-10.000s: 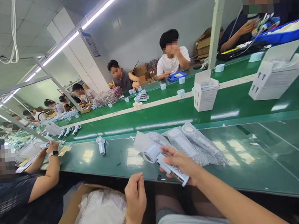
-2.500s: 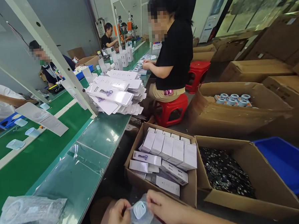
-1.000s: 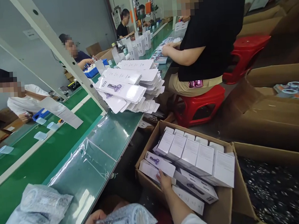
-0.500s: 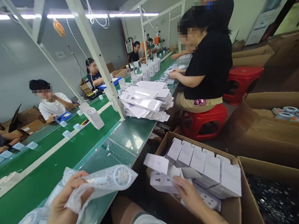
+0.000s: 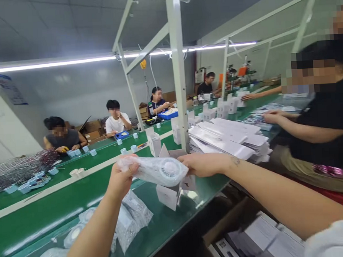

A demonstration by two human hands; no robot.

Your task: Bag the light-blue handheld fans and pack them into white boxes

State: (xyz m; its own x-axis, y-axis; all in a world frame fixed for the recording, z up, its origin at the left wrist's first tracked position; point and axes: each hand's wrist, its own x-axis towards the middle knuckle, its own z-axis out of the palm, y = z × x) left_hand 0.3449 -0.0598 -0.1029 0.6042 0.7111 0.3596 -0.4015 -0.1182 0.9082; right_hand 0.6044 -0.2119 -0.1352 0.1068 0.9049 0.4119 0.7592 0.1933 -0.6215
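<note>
My left hand [image 5: 122, 176] is closed around one end of a handheld fan [image 5: 159, 172] wrapped in a translucent plastic bag. Its round grille points right, in front of an open white box [image 5: 167, 197] with spread flaps. My right hand [image 5: 200, 164] grips that box at its right side, fingers partly hidden behind the box and fan. Whether the fan's tip is inside the box, I cannot tell. Below my left forearm, more bagged fans [image 5: 132, 215] lie on the green table [image 5: 162, 236].
Flat white cartons [image 5: 226, 137] are stacked beyond my right hand, beside an upright metal post [image 5: 178, 74]. A cardboard box [image 5: 217, 233] with white boxes stands low at the right. Light-blue cups [image 5: 92, 152] sit along the green belt [image 5: 85, 190]. Several co-workers sit around the line.
My right hand has lifted an open white box from the cardboard box onto the table side. My left hand has brought the bagged fan up to it. The view has turned left.
</note>
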